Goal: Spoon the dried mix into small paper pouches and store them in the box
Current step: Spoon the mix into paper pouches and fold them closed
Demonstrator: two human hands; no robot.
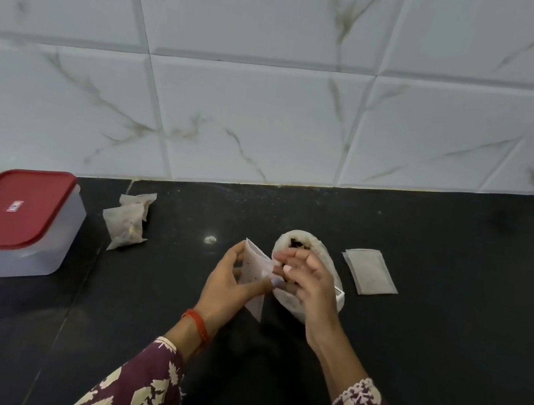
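Head cam here, so we're looking down at a black counter (pixel 413 328). Closest to us are our two patterned sleeves (pixel 141 388), with a red thread band on the left wrist. The left hand (pixel 229 283) pinches a small paper pouch (pixel 256 266) by its edge and holds it up off the counter, tilted, with a few dark specks showing through the paper. The right hand (pixel 309 278) is just beside it, fingers curled at the pouch mouth; we can't tell if it's pinching the paper, a spoon or a bit of mix, too blurry. Right behind both hands sits the white bag (pixel 301 242) of dried mix, top open, dark stuff visible inside. Flat empty pouches (pixel 369 271) lie just right of the bag. Off to the left, two filled pouches (pixel 129 221) lie near the wall. Further left is the box (pixel 22 228), clear plastic, red lid on. A marbled tile wall (pixel 276 82) runs along the back.
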